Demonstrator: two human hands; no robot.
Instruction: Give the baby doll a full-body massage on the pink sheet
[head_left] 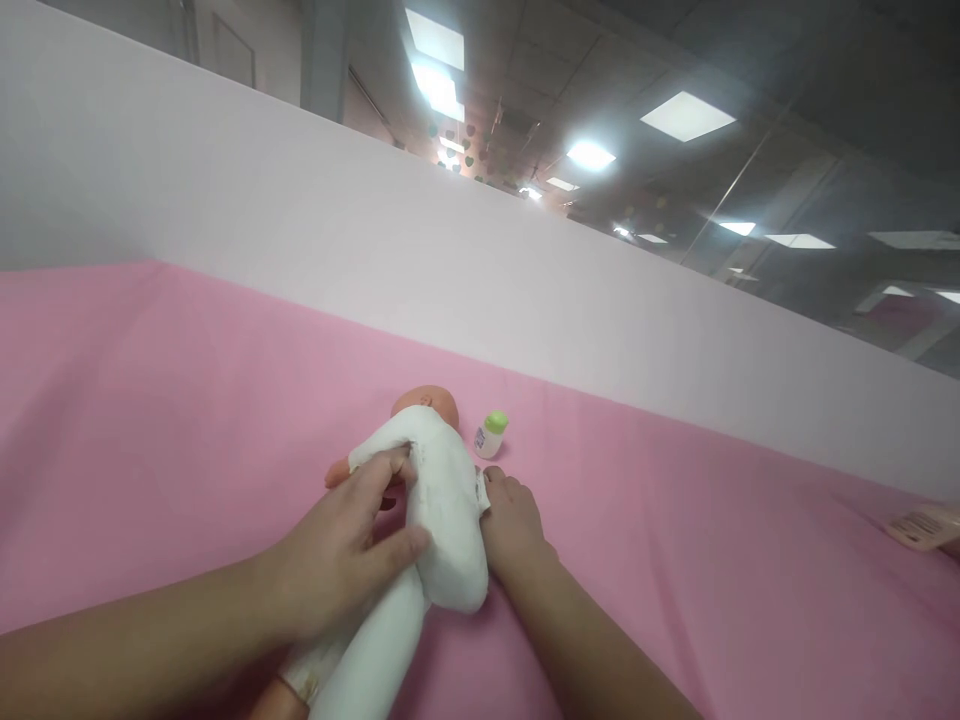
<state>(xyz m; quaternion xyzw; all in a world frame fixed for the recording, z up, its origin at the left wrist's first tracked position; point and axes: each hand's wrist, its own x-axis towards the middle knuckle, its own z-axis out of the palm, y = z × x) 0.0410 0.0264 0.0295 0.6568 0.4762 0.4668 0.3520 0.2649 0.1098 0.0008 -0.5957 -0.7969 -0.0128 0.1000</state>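
Observation:
A baby doll [442, 490] in a white one-piece suit lies on a pink sheet [675, 560], its bare head [426, 404] pointing away from me. My left hand [341, 545] grips the white suit at the doll's left side, thumb across the body. At the doll's right side my right hand [514, 525] pinches the edge of the white fabric. One white-clad leg [371, 660] stretches toward me, with a bare foot showing at the bottom edge. A small white bottle [490, 435] with a green cap lies just right of the doll's head.
A pale wall panel [375, 230] rises behind the pink sheet. A tan labelled item [924, 526] sits at the far right edge. Ceiling lights shine above the panel.

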